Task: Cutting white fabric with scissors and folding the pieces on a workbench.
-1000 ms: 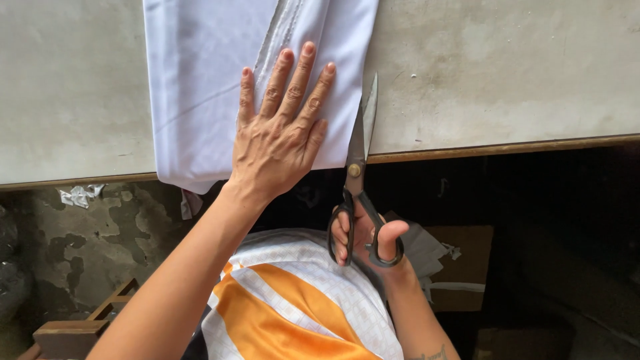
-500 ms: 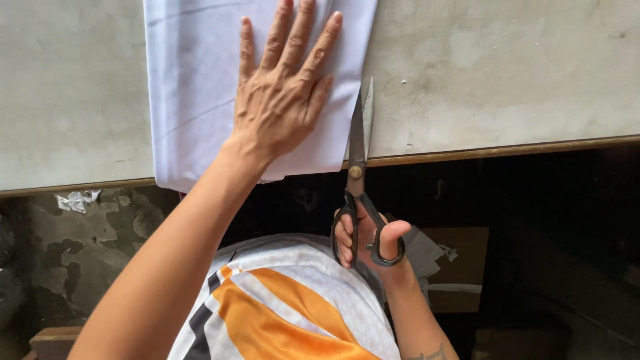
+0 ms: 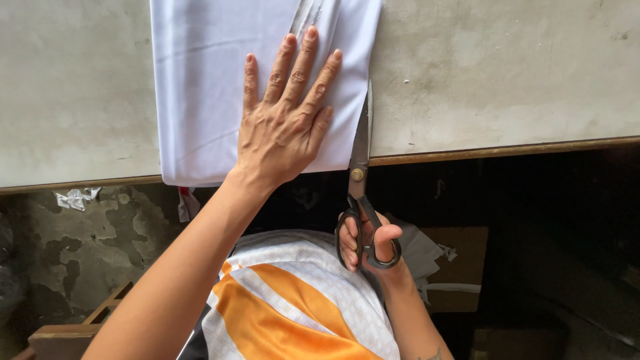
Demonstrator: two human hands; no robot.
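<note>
The folded white fabric point(image 3: 213, 100) is pressed flat on the table point(image 3: 500, 73) by the spread left hand point(image 3: 283, 127), while scissors point(image 3: 360, 193), blades nearly closed along its right edge, are gripped by the right hand point(image 3: 367, 243).

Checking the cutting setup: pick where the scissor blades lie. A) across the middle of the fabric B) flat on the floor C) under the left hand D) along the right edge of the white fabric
D: the scissors in the right hand run beside the white fabric's right edge.
</note>
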